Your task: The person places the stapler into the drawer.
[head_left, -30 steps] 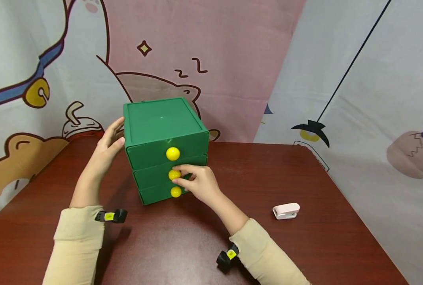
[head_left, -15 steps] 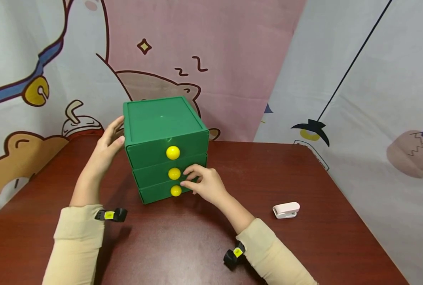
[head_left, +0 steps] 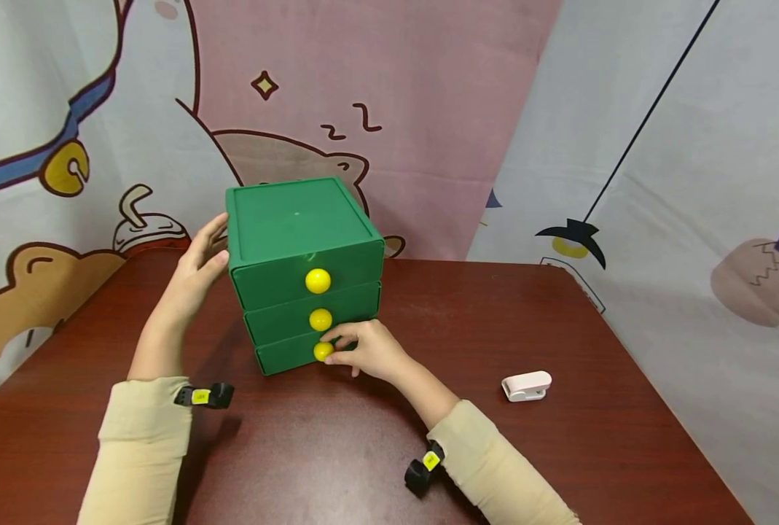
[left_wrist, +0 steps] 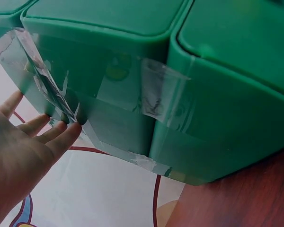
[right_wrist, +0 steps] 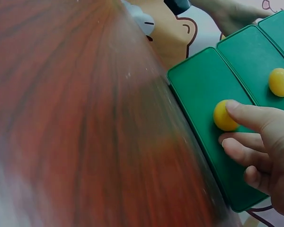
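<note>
A green three-drawer box (head_left: 300, 226) stands on the table, each drawer front bearing a round yellow knob; all drawers look closed. My right hand (head_left: 369, 351) is at the bottom knob (head_left: 322, 351), thumb and a finger pinching it. In the right wrist view the thumb (right_wrist: 244, 112) lies on that knob, with the other fingers curled beside it. My left hand (head_left: 195, 270) rests with spread fingers against the box's left side. The left wrist view shows its fingertips (left_wrist: 71, 132) at clear tape (left_wrist: 154, 90) stuck across that side.
A small white clip-like device (head_left: 526, 386) lies on the brown table (head_left: 599, 437), right of the box. Behind the table hangs a printed cloth (head_left: 441, 131) with cartoon animals. The middle knob (head_left: 320, 319) and top knob (head_left: 318, 281) sit above the right hand.
My right hand let go of the middle knob, drew back to the right, then came down to the bottom knob. The left hand and the box have stayed in place.
</note>
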{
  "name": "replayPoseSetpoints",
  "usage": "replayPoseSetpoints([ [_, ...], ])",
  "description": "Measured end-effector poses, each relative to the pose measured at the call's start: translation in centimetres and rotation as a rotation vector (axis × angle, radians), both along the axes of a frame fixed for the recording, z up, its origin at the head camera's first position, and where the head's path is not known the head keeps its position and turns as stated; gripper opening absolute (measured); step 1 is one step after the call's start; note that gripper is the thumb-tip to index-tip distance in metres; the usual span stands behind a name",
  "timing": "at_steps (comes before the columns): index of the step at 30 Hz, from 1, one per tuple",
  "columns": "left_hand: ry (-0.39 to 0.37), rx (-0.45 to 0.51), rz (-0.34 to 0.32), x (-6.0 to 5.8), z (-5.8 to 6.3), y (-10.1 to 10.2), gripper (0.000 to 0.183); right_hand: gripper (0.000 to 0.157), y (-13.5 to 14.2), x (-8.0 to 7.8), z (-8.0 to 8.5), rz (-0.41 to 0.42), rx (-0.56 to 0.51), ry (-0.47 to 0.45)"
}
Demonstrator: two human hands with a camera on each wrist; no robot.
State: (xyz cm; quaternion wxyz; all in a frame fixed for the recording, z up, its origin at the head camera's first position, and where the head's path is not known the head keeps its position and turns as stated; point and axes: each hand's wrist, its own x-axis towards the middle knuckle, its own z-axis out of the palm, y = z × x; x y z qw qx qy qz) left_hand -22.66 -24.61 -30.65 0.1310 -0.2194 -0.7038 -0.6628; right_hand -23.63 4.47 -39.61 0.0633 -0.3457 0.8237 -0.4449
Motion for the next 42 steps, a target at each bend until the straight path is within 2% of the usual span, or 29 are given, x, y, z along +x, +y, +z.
replayPoseSetpoints([
  [11,-0.013,-0.038,0.013,0.0,-0.1,-0.1,0.059,0.022,0.1,0.7,-0.2,-0.002,0.006,0.023],
  [21,-0.013,-0.035,0.011,0.0,0.0,-0.1,0.06,0.017,1.9,3.1,0.2,0.063,0.044,0.039],
  [31,0.0,-0.028,0.011,0.1,-0.1,-0.1,0.06,0.017,3.2,5.4,1.0,0.104,0.093,0.013],
  [38,-0.005,-0.024,0.011,0.0,-0.1,-0.1,0.06,0.017,3.6,6.3,0.9,0.145,0.106,0.028],
  [42,-0.012,-0.031,0.013,0.1,-0.1,-0.1,0.061,0.023,4.3,6.3,1.1,0.164,0.134,0.06],
])
